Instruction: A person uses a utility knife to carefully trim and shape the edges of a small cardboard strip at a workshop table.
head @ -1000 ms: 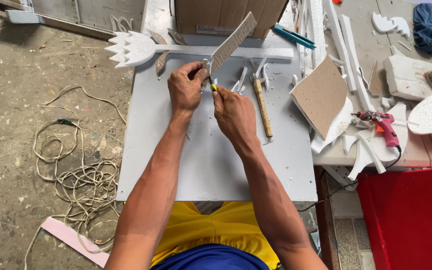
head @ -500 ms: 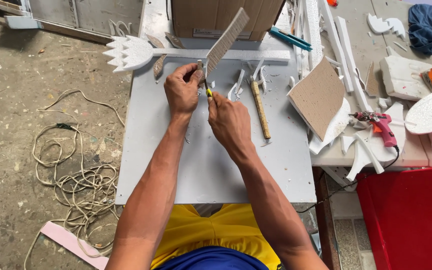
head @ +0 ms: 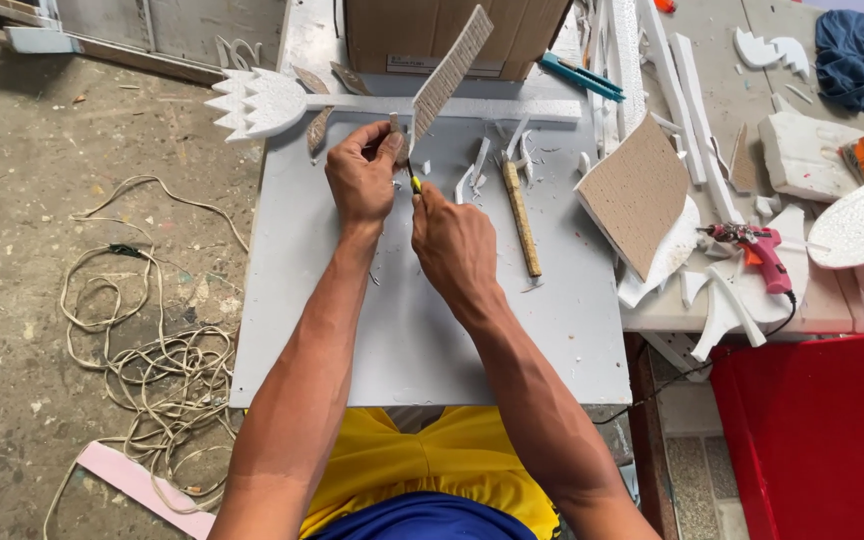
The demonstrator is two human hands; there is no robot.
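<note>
the foam strip [head: 449,72], a long flat piece with a brown speckled face, is held above the far middle of the grey surface [head: 422,330]. its near end is pinched in the left hand [head: 362,180], whose thumb and fingers are closed tight round it. from there it rises and runs away from the person, leaning to the right, so its long axis goes from the hands up toward the cardboard box [head: 452,35] at the back edge, with the free end pointing far-right. the strip lies ahead of both hands; the left hand is the one on it, the right hand is just beside and a little nearer the body.

the right hand [head: 455,245] is curled shut round a small yellow-handled cutter [head: 416,184], whose tip sits at the near end of the strip, right against the left fingers. whether the blade is in the foam is too small to tell.

behind the hands a white foam arrow shape [head: 262,100] lies across the back of the surface. a wooden-handled tool [head: 522,215] lies to the right among white offcuts, and a pink glue gun [head: 767,250] rests well apart on the neighbouring bench.
</note>
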